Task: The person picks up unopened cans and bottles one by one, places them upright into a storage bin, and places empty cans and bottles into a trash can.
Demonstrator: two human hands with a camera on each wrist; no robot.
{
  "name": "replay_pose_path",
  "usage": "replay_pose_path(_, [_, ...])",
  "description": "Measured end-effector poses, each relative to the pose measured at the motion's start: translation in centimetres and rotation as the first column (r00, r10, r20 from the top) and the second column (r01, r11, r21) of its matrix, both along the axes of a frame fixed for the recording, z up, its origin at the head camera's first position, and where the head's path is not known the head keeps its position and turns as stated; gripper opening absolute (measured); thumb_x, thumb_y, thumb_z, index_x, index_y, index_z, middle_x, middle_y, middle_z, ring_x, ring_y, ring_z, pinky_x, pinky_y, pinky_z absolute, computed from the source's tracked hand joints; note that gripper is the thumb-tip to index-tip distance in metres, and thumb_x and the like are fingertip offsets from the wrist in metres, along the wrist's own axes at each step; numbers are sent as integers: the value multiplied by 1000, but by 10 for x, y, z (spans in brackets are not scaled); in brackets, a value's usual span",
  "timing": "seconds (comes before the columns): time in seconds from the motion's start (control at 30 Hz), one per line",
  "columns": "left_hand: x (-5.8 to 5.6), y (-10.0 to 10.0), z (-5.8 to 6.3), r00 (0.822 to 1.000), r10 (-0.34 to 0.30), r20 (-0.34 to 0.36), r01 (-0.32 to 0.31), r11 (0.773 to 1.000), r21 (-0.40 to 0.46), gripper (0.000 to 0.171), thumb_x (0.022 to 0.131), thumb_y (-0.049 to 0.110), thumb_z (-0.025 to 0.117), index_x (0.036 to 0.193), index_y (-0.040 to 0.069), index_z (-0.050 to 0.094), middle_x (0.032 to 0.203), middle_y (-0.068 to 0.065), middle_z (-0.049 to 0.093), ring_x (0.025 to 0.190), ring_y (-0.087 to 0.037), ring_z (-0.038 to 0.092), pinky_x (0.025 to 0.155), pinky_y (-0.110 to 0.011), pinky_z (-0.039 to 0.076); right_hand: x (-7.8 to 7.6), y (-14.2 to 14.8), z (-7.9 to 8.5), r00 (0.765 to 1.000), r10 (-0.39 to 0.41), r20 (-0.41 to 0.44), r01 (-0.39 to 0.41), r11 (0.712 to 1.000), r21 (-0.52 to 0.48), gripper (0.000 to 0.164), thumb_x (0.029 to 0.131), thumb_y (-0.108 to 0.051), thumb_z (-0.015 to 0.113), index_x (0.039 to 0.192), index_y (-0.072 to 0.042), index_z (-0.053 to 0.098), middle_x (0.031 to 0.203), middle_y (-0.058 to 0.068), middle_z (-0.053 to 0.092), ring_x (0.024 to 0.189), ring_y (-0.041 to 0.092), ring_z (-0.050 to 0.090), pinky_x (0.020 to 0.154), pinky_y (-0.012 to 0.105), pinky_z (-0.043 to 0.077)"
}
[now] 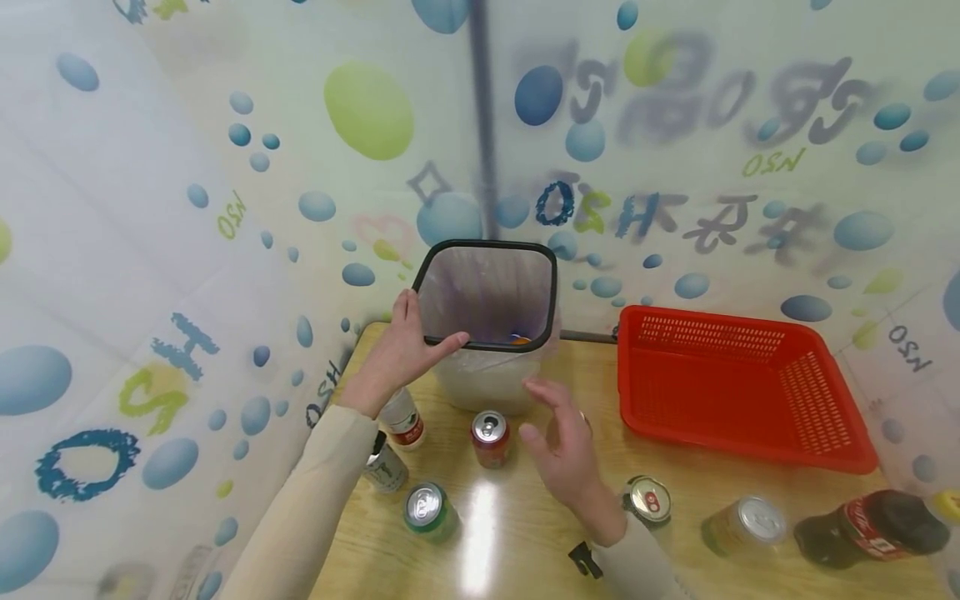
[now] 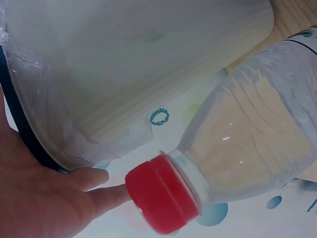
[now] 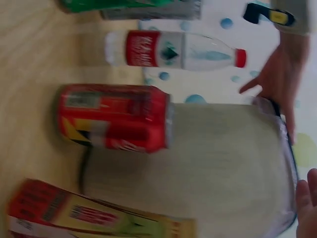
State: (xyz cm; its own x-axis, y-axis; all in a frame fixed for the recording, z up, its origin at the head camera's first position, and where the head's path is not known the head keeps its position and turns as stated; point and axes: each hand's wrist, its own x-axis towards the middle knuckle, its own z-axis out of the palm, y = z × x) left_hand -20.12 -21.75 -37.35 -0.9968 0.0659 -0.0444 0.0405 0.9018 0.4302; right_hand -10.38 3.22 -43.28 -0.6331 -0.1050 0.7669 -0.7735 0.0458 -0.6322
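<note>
A waste bin with a black rim and clear liner stands at the back, something orange lying inside it. My left hand rests on the rim's front left corner, fingers straight along the outer left side and thumb stretched across the front edge. Beside that wrist stands a clear plastic bottle with a red cap. My right hand hovers in front of the bin with nothing in it, fingers spread and slightly bent. A red soda can stands to its left; a red and yellow carton shows in the right wrist view.
A red plastic basket sits at the right. Along the front are a green can, a silver can, a can with a gold top, a pale can and a cola bottle. Patterned sheeting walls the table in.
</note>
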Motion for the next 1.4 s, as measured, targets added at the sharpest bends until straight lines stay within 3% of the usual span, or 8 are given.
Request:
replay_pose_path(0.17, [0,1,0,1000,6,3,-6,1000,-6,129,70,91,39,153,3,-6,160,-15,-8,130,-43,40,97,-52,44,9,-4,-23,986,-19,167,1,994,109,45,79,3,64,122,9,52,124,22,56,119,30,51,105,25,34])
replay_pose_path(0.23, [0,1,0,1000,8,3,-8,1000,-5,129,69,91,39,154,4,-7,160,-15,-8,131,-43,39,97,-53,43,10,-6,-30,981,-30,194,7,993,117,46,78,5,65,122,10,52,123,23,56,117,32,51,104,24,34])
replay_pose_path(0.37, [0,1,-1,1000,9,-5,-9,1000,-4,130,69,91,39,154,4,-6,160,-16,-6,132,-43,38,99,-53,42,1,-11,-65,978,-50,203,22,991,136,50,78,-2,71,125,5,54,124,19,57,118,31,51,104,25,35])
replay_pose_path(0.5, [0,1,-2,1000,8,-10,-8,1000,-6,129,70,91,39,154,4,-6,160,-17,-5,133,-43,36,100,-52,41,-2,-17,-86,963,-57,264,6,981,193,53,82,-15,75,129,-4,52,131,12,55,122,26,50,105,30,36])
replay_pose_path(0.8, [0,1,-1,1000,2,-6,-2,1000,1,129,71,90,40,153,3,-7,160,-16,-8,135,-43,33,103,-52,38,-8,-26,-103,908,-156,388,17,941,339,69,85,-46,71,141,-15,45,141,-2,47,130,19,44,105,45,37])
replay_pose_path(1.2, [0,-1,-2,1000,-1,-10,1,1000,1,128,71,90,40,153,3,-6,160,-16,-8,133,-43,36,100,-53,40,-13,-36,-119,877,-182,444,10,932,362,76,84,-51,70,143,-13,43,145,3,44,134,23,39,108,47,32])
replay_pose_path(1.4, [0,0,-2,1000,-1,-8,1,1000,3,128,71,90,40,153,3,-7,160,-15,-9,134,-42,35,100,-52,40,-14,-42,-130,834,-176,523,-16,940,342,82,82,-50,73,145,-10,39,145,9,44,134,25,38,109,46,31])
